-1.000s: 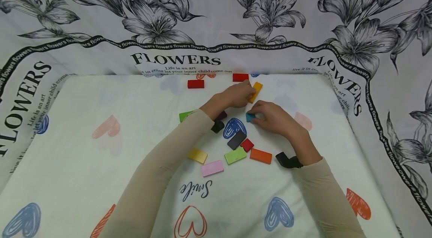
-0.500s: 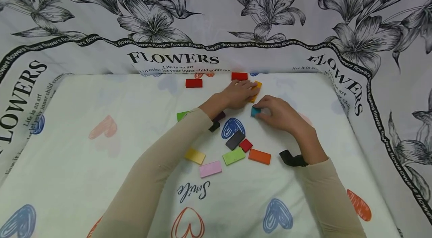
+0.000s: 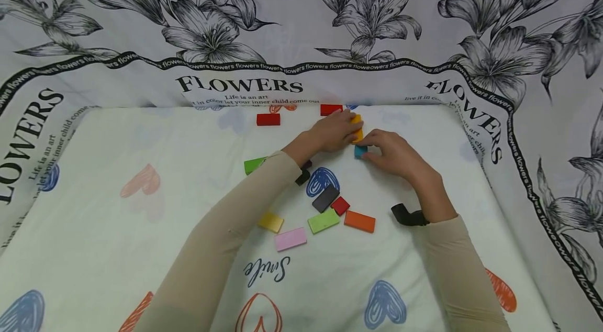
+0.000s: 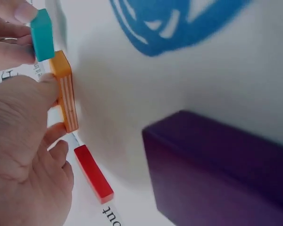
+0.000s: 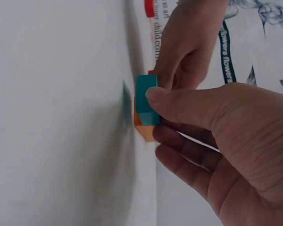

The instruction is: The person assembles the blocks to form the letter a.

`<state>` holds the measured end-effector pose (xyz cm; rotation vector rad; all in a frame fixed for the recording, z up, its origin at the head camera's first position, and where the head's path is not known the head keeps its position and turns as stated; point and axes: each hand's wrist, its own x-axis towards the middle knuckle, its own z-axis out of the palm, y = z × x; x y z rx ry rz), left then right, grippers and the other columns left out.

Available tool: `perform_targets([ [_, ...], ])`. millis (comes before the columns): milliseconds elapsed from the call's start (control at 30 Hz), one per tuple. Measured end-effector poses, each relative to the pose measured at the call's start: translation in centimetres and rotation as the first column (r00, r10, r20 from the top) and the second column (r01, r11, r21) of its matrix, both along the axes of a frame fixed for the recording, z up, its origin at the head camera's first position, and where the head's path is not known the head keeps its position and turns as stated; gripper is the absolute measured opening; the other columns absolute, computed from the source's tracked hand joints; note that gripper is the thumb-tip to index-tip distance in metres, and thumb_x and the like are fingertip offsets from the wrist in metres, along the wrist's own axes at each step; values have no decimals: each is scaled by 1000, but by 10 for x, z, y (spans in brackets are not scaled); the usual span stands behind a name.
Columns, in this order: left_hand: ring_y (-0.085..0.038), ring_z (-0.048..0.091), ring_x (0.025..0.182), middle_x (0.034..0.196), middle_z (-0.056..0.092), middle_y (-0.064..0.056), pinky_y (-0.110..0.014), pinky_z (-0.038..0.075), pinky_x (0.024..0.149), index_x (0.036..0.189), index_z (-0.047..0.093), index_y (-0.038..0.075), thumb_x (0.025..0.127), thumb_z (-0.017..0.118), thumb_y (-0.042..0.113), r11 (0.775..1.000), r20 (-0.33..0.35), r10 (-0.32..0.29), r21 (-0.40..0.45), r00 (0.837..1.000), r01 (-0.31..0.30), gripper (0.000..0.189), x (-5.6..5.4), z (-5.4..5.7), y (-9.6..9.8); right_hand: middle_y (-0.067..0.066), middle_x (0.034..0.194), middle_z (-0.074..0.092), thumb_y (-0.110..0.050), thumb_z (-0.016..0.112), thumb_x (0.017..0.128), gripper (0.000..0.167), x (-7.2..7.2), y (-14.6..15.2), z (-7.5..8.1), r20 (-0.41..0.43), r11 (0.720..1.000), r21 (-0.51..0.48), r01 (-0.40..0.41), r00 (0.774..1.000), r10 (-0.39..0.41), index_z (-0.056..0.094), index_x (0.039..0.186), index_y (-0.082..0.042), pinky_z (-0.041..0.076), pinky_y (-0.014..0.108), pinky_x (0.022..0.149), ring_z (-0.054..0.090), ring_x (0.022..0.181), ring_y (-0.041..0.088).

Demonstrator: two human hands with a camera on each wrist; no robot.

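Note:
Near the far edge of the table, my left hand holds a yellow-orange block by its left side, thumb and fingers on it. The block stands on its narrow edge, its striped side showing in the left wrist view. My right hand pinches a small teal block between thumb and fingers. In the head view this teal block sits at the near end of the yellow-orange one; whether they touch is hard to tell. A red block lies just beyond the left hand.
Another red block lies farther left. Dark purple and green blocks lie by the left forearm. Toward me are black, small red, light green, orange, pink and yellow blocks.
My right hand has carried the teal block right and away from me to the yellow-orange block's near end. The yellow-orange block has turned from slanted to nearly straight under my left hand.

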<state>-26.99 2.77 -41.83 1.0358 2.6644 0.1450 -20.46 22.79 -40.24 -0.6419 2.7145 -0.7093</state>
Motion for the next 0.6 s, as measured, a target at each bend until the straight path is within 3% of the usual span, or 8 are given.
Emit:
perform_targets([
  [267,-25,51,148,164,45,-12,-32,45,123,159,47,13,112,51,35,995,-32,86,47,996,-85,52,2,3,7,13,130,74,-12,75,98,32,-7,2,-4,-28,1000,-3,2,1000,-2,75,130,-7,51,56,114,66,125,34],
  [433,-25,52,146,162,46,-12,-30,47,121,158,48,15,112,53,33,995,-71,99,22,993,-97,50,3,5,9,14,129,74,-11,76,97,31,-10,0,-5,-51,1000,-30,-1,999,0,77,127,-5,52,55,113,66,124,34],
  [600,-26,48,148,163,42,-14,-31,45,123,160,44,14,112,51,32,997,-13,71,39,997,-71,51,4,1,7,13,128,73,-11,77,97,29,-7,-1,-10,-47,1000,-22,9,999,-10,78,125,-4,53,54,112,66,123,33],
])
